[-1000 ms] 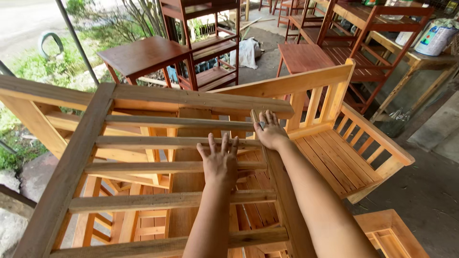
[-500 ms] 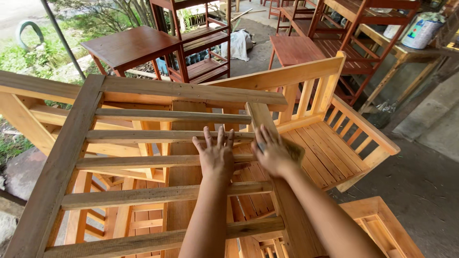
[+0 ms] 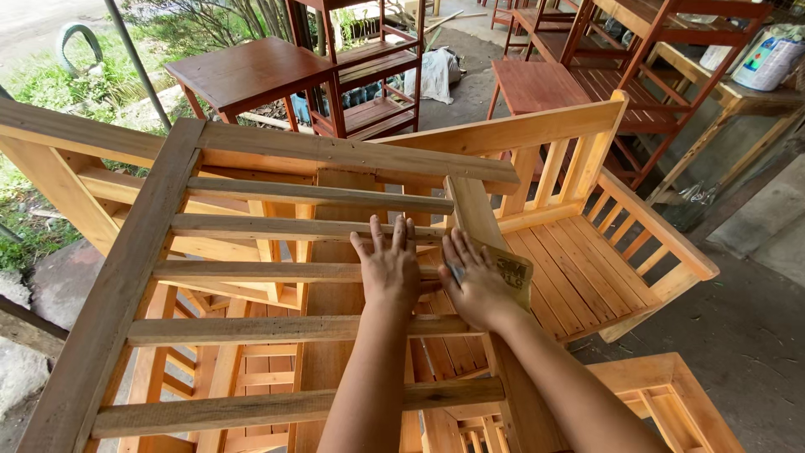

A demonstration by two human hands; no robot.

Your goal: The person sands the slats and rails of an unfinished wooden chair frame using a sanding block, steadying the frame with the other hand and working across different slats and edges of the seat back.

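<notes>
The left hand lies flat, fingers spread and gripping nothing, on a slat of the unfinished slatted wooden frame, while just beside it the right hand presses a sheet of sandpaper under its open palm against the frame's right-hand rail.

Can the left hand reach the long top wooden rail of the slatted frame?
Probably yes: the left hand rests flat on a slat, and the top wooden rail lies a few slats ahead with nothing between.
</notes>
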